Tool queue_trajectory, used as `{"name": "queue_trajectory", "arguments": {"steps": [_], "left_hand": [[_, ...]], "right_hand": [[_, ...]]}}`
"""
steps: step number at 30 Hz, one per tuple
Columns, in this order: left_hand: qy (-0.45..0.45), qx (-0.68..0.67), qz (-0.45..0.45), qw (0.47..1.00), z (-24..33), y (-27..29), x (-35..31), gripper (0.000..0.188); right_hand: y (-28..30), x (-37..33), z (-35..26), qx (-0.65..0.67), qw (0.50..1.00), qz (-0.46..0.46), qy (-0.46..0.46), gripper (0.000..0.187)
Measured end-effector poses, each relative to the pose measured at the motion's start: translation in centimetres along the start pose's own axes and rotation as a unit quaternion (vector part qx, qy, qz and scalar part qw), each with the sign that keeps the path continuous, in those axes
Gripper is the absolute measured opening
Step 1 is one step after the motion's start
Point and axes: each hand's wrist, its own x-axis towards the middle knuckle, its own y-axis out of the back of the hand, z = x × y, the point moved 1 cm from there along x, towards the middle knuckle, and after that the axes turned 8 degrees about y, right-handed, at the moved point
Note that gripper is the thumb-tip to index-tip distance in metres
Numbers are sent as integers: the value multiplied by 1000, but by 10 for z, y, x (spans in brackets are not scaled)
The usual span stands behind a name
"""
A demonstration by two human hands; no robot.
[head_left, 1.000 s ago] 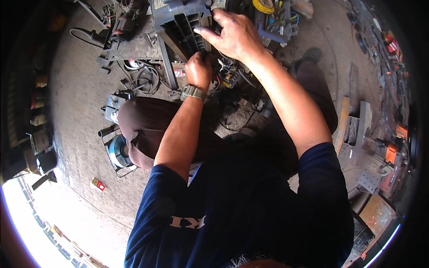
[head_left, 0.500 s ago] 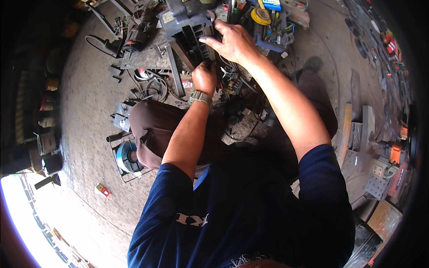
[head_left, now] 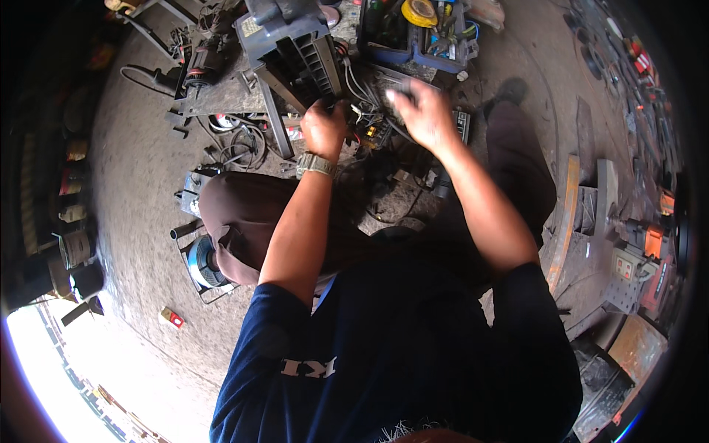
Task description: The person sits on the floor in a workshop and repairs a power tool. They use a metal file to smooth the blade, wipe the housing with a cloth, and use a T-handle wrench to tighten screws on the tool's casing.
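My left hand, with a watch on its wrist, is closed around the near end of a grey boxy casing. Black ribs line the casing's open side, and it stands tilted above the work surface. What lies under the left fingers is hidden. To the right, my right hand hovers apart from the casing, thumb held away from its motion-blurred fingers, with nothing visible in it. Below and between the hands are loose cables and a small tangle of wired electronic parts.
A blue toolbox with a yellow tape measure sits beyond my right hand. An angle grinder lies at the left. A blue wire spool stands beside my left knee. Metal bars lie at the right.
My right hand has come off the casing's right side and moved right and nearer, over the wires. My left hand stays on the casing. The view has shifted slightly.
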Motion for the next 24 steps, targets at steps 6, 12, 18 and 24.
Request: {"name": "queue_trajectory", "arguments": {"steps": [6,12,18,24], "left_hand": [[15,-77,-41,996,-18,4,-8,30],[79,-133,-118,981,-19,17,-17,35],[60,-55,-119,990,16,44,-10,37],[134,-145,-152,969,30,48,-14,38]], "right_hand": [[-65,-90,63,343,875,-65,-336,37],[-100,-77,51,519,776,22,-359,21],[-83,-85,25,591,708,-22,-385,12],[-59,-96,19,607,689,-47,-393,10]]}}
